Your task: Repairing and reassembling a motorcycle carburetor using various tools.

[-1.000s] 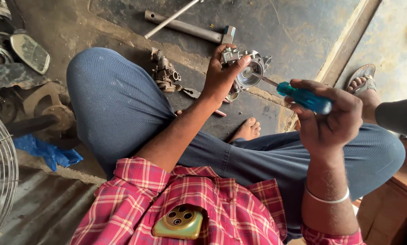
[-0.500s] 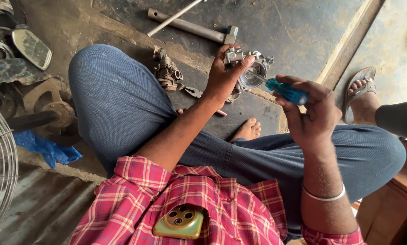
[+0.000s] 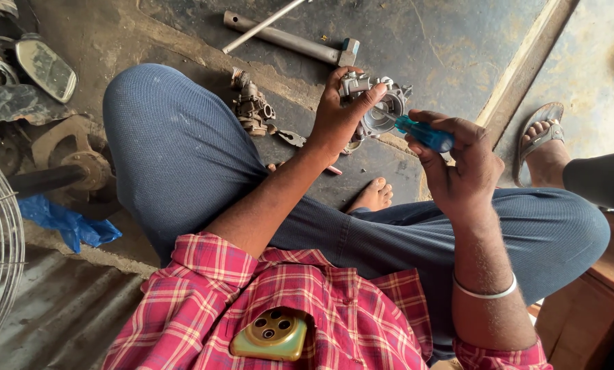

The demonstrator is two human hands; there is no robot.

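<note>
The left hand (image 3: 338,116) grips a grey cast-metal carburettor body (image 3: 379,103) above the knees, open bore turned toward the tool. The right hand (image 3: 464,164), fingers wrapped tight, holds a blue-handled screwdriver (image 3: 423,133) angled into that bore. A second grimy carburettor part (image 3: 252,106) lies on the floor nearby.

blue-handled screwdriver (image 3: 423,133), grey metal part (image 3: 382,109), red plaid shirt (image 3: 307,308), blue trousers (image 3: 170,151).
</note>
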